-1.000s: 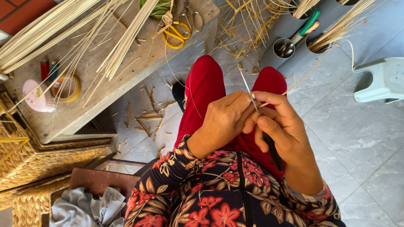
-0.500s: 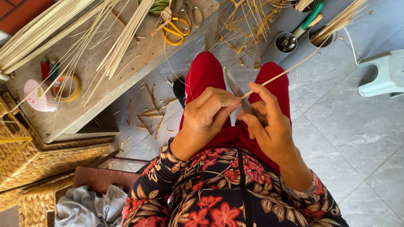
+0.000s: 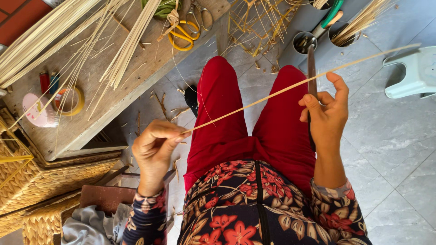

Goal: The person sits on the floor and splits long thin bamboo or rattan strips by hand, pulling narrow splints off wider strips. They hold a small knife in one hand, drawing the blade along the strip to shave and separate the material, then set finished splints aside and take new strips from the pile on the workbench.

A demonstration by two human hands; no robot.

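My left hand [image 3: 156, 147] pinches the near end of a long thin bamboo strip [image 3: 254, 105] that runs up and to the right over my red trousers [image 3: 247, 122]. My right hand [image 3: 328, 113] grips a knife with a dark blade [image 3: 311, 68] pointing upward, its thumb and fingers against the strip where it crosses the blade. The strip's far end reaches past the right hand toward a pale stool. The hands are well apart, one on each side of my lap.
A low wooden table [image 3: 86, 122] at left carries bundles of bamboo strips [image 3: 122, 54], yellow scissors [image 3: 184, 34], a tape roll [image 3: 69, 100] and lighters. Woven baskets [image 3: 36, 181] stand at lower left. Metal cups [image 3: 304, 41] with tools and a pale plastic stool [image 3: 411, 72] stand on the grey tiles.
My hands were together over my lap; they have pulled apart, the left down and left, the right up and right, drawing the strip out along the knife.
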